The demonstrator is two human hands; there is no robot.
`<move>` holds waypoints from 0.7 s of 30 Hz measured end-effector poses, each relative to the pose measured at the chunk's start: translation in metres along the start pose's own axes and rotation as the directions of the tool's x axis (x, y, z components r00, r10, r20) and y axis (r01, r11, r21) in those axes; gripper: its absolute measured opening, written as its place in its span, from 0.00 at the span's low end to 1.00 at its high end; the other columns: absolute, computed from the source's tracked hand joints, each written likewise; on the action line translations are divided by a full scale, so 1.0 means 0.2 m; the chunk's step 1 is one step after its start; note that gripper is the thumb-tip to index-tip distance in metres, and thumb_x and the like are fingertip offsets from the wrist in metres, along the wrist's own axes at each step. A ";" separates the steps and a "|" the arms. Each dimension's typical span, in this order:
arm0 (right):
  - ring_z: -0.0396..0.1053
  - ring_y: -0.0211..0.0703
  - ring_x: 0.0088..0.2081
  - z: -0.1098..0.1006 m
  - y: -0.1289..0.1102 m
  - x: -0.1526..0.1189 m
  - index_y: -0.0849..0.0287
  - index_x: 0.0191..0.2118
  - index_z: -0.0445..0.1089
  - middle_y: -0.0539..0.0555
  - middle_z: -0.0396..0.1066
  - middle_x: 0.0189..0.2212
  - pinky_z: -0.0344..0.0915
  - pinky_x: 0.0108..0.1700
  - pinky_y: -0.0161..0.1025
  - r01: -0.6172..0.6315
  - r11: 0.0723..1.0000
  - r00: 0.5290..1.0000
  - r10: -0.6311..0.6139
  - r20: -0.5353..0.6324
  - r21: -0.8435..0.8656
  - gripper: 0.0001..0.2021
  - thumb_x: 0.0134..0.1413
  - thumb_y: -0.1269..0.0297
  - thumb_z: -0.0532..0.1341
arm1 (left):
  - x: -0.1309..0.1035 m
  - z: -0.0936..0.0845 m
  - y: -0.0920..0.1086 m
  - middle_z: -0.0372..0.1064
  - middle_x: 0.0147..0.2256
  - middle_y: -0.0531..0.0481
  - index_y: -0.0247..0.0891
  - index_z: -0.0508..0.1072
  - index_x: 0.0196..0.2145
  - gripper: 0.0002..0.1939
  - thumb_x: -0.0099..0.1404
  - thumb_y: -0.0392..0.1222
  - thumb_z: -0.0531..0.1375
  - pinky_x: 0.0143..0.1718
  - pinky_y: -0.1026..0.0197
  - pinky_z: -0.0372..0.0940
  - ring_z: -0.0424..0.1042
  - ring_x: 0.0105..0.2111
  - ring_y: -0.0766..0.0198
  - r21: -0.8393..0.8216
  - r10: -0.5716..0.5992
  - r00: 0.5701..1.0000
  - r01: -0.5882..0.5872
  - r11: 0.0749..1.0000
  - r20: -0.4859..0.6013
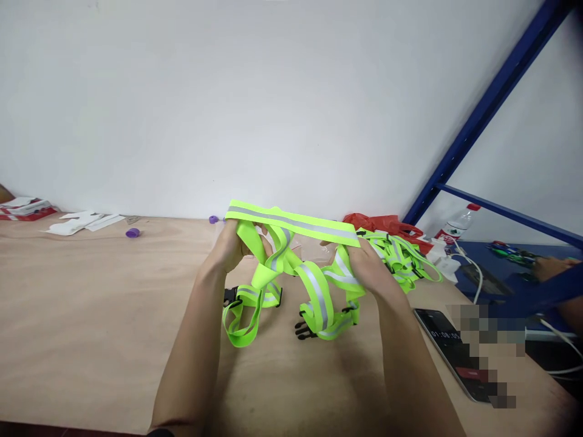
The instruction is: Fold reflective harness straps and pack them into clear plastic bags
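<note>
Strap [291,222], neon yellow, gripped by left hand [230,246] and right hand [364,262] towards the far edge of the surface [113,315]; best kept taut while untwisting dangling loops [319,294].

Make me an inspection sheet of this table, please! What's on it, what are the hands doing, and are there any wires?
Surface: light brown tabletop.
Job's things: yellow-green reflective strap, partly looped, with a black pronged clip unfastened; a pile of similar straps lies to the right.
Clutter: white paper scraps, small purple piece, red plastic bag, phone.
Hands: left hand and right hand both hold the strap, stretching one length between them.
Cables: white cable at the right.
Surroundings: white wall, blue frame, red-capped bottle.
</note>
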State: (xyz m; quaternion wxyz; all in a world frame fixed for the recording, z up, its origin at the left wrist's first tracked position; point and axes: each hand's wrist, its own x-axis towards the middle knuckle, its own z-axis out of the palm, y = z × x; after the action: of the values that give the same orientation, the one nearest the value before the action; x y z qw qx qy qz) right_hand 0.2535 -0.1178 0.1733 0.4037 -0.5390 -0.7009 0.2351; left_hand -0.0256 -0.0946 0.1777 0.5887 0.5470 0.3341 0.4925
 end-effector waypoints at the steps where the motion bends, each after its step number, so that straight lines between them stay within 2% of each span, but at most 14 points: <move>1: 0.71 0.52 0.44 0.00 0.00 0.00 0.53 0.41 0.79 0.53 0.76 0.40 0.65 0.49 0.45 -0.024 1.000 1.000 0.024 0.009 0.000 0.22 0.61 0.58 0.46 | 0.00 -0.01 0.00 0.75 0.23 0.45 0.38 0.74 0.36 0.29 0.67 0.66 0.47 0.23 0.59 0.65 0.76 0.25 0.52 -0.041 -0.013 1.000 0.013 0.999 0.014; 6: 0.70 0.52 0.48 -0.01 0.01 0.01 0.53 0.36 0.79 0.52 0.76 0.43 0.61 0.56 0.47 -0.024 1.000 0.996 0.025 0.091 -0.015 0.21 0.61 0.59 0.48 | -0.01 -0.02 0.00 0.79 0.32 0.41 0.37 0.74 0.44 0.33 0.66 0.70 0.49 0.35 0.52 0.72 0.79 0.35 0.47 -0.186 -0.080 0.983 0.110 0.976 0.165; 12: 0.71 0.53 0.49 -0.02 0.01 0.03 0.56 0.40 0.79 0.52 0.77 0.45 0.61 0.58 0.48 0.000 0.999 0.976 -0.009 0.217 0.041 0.17 0.60 0.55 0.55 | 0.00 0.02 0.00 0.76 0.50 0.36 0.39 0.70 0.56 0.40 0.63 0.74 0.50 0.49 0.41 0.68 0.75 0.49 0.38 -0.313 -0.030 0.958 0.122 0.942 0.285; 15: 0.73 0.54 0.47 -0.01 0.02 0.04 0.57 0.46 0.78 0.54 0.78 0.45 0.67 0.51 0.47 -0.006 0.994 0.953 -0.028 0.302 0.110 0.19 0.58 0.51 0.60 | -0.02 0.04 0.01 0.71 0.56 0.37 0.42 0.68 0.59 0.41 0.63 0.75 0.50 0.53 0.38 0.65 0.71 0.54 0.37 -0.313 0.004 0.965 0.082 0.946 0.264; 17: 0.74 0.55 0.46 0.00 0.02 0.04 0.58 0.46 0.78 0.55 0.78 0.45 0.68 0.48 0.46 0.001 0.986 0.934 -0.061 0.353 0.166 0.20 0.56 0.48 0.62 | -0.03 0.05 0.02 0.68 0.59 0.38 0.44 0.67 0.60 0.41 0.62 0.75 0.51 0.53 0.38 0.65 0.70 0.56 0.37 -0.284 0.014 0.978 0.047 0.958 0.208; 19: 0.74 0.53 0.43 0.02 0.03 0.05 0.59 0.43 0.78 0.55 0.78 0.41 0.69 0.44 0.44 0.010 0.977 0.930 -0.089 0.358 0.214 0.20 0.55 0.48 0.63 | -0.04 0.06 0.04 0.67 0.61 0.39 0.45 0.67 0.60 0.40 0.62 0.75 0.51 0.51 0.40 0.67 0.69 0.56 0.39 -0.223 0.003 0.992 0.026 0.974 0.129; 21: 0.73 0.49 0.36 0.03 0.05 0.05 0.59 0.40 0.78 0.53 0.78 0.34 0.68 0.37 0.41 -0.003 0.976 0.947 -0.067 0.315 0.217 0.18 0.55 0.48 0.64 | -0.04 0.07 0.06 0.66 0.61 0.40 0.46 0.67 0.60 0.38 0.63 0.73 0.52 0.46 0.43 0.70 0.70 0.55 0.40 -0.141 -0.012 0.999 0.019 0.990 0.050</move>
State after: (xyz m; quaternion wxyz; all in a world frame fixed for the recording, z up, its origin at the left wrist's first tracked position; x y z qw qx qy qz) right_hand 0.2527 -0.1045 0.1662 0.3442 -0.4355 -0.7361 0.3873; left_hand -0.0184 -0.1080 0.1900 0.6380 0.5132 0.2881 0.4965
